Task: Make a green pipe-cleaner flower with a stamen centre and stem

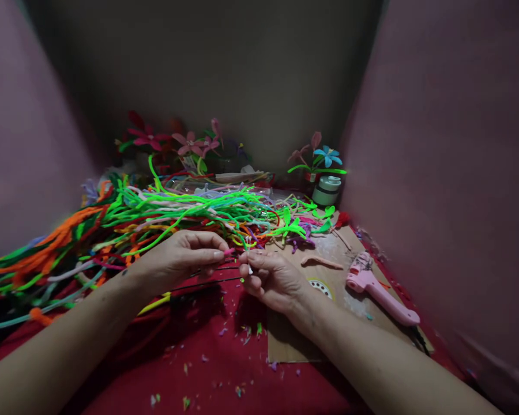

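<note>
Near the middle of the view my two hands almost meet. My left hand [199, 253] is closed in a pinch on a short pink fuzzy piece [229, 252], which looks like pipe cleaner. My right hand [270, 274] pinches a small bunch of thin white stamens [248, 242]; their lower end shows between thumb and fingers. The pink piece points toward the white bunch, with a small gap between them. Dark thin rods [210, 283] lie just below my left hand.
Many coloured pipe cleaners [190, 204] heap up behind and left. On the right, a pink glue gun [383, 294] lies on a cardboard sheet [289, 343]. Finished fuzzy flowers [327, 154] and a pale green jar [326, 190] stand behind. Scraps dot the red cloth [190, 346].
</note>
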### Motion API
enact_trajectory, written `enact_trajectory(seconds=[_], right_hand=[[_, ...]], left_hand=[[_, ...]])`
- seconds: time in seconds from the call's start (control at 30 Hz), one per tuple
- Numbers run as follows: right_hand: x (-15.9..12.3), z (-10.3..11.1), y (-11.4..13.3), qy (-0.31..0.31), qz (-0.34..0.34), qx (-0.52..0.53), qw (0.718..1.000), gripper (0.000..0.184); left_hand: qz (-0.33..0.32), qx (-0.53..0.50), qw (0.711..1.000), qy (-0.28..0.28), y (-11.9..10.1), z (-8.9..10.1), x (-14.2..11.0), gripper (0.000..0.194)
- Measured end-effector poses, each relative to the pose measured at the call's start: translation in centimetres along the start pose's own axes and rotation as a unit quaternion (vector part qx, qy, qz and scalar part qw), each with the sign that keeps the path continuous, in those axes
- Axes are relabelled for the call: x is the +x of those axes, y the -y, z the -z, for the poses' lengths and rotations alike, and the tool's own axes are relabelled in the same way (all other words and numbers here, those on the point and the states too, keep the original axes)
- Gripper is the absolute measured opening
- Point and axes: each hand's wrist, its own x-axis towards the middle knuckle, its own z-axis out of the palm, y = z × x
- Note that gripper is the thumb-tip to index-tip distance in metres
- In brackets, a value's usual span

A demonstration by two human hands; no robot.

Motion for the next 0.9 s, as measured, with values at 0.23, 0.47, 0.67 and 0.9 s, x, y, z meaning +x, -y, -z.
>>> enact_trajectory(seconds=[0.23, 0.47, 0.67, 0.9], right_hand=[[-0.1, 0.1, -0.2, -0.010, 0.012, -0.008, 1.000, 0.011], [-0.2, 0.0, -0.3, -0.037, 0.009, -0.050, 0.998, 0.012], [-0.2, 0.0, -0.6, -0.038, 0.010, -0.103, 0.994, 0.016], [-0.5, -0.2, -1.0, -0.017, 0.017, -0.188, 0.982, 0.017]], left_hand=[[-0.005, 0.032, 0.999, 0.019, 0.1, -1.5, -0.6, 0.013], [-0.009, 0.038, 0.999, -0.003, 0.0, -2.2, -0.9, 0.015], [-0.015, 0.024, 0.999, 0.014, 0.5, -2.0, -0.9, 0.010], [0.025, 0.000, 0.999, 0.049, 0.6, -2.1, -1.0, 0.020]])
